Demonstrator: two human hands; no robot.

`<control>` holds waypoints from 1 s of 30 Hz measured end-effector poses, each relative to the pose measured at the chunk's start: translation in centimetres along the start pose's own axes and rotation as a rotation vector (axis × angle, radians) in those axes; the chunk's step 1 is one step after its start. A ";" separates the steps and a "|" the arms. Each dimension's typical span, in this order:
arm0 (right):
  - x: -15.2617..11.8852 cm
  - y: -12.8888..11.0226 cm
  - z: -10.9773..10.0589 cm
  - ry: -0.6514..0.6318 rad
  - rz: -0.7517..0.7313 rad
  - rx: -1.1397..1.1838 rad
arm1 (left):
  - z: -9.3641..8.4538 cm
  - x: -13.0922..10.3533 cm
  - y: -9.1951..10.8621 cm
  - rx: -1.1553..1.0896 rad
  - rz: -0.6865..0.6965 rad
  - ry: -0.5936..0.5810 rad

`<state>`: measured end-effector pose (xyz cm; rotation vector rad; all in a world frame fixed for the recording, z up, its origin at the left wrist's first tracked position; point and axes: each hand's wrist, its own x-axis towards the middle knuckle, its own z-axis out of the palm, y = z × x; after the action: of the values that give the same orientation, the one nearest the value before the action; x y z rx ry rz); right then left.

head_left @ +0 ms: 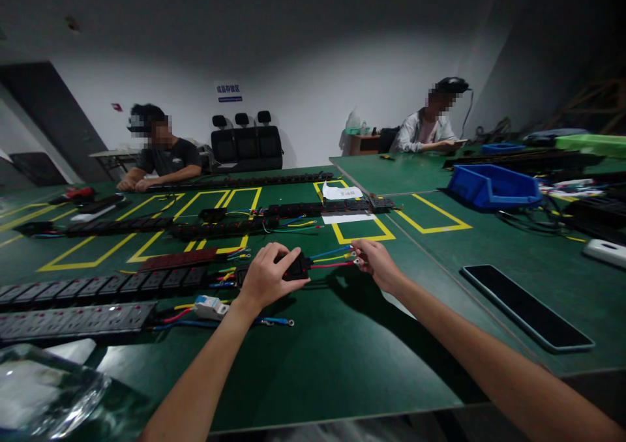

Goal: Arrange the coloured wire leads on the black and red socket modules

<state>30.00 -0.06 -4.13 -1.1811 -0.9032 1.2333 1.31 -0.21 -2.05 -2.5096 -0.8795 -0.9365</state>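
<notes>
My left hand [272,276] is wrapped over a black socket module [297,266] near the middle of the green table [293,377]. From the module's right end run a blue wire [330,253], a yellow wire [330,259] and a red wire [332,265], each with a ring terminal. The fingertips of my right hand [374,264] pinch the wires' terminal ends. Left of my left hand lie a long black socket strip [102,284] and a grey socket strip [78,321]. A white breaker [210,307] sits on wires below my left hand.
A phone [528,306] lies at the right, with a blue bin [491,186] behind it. More strips [317,207] and a paper sheet [341,191] lie ahead. Clear plastic [44,390] is at the near left. Two people sit across the tables.
</notes>
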 end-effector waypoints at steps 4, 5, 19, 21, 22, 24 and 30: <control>0.0 0.0 0.0 -0.006 0.007 0.007 | 0.0 0.0 0.0 -0.002 -0.005 -0.006; 0.0 0.0 0.0 -0.006 0.010 0.007 | 0.0 0.0 0.0 -0.002 -0.008 -0.007; 0.0 0.0 0.0 -0.016 0.020 -0.003 | 0.1 -0.1 -0.1 0.000 -0.018 -0.017; 0.1 0.0 0.0 -0.015 0.020 0.002 | 0.1 -0.1 -0.1 -0.002 -0.021 -0.018; 0.1 0.0 0.0 -0.012 0.020 0.004 | 0.1 -0.1 -0.1 -0.003 -0.022 -0.018; 0.1 -0.1 0.0 -0.007 0.023 0.008 | 0.2 -0.1 -0.1 -0.004 -0.026 -0.020; 0.0 -0.1 0.0 -0.014 0.021 0.007 | 0.3 -0.1 -0.2 -0.004 -0.022 -0.012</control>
<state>30.00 -0.02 -4.04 -1.1801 -0.8987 1.2619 1.24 0.03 -2.30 -2.5169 -0.9118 -0.9317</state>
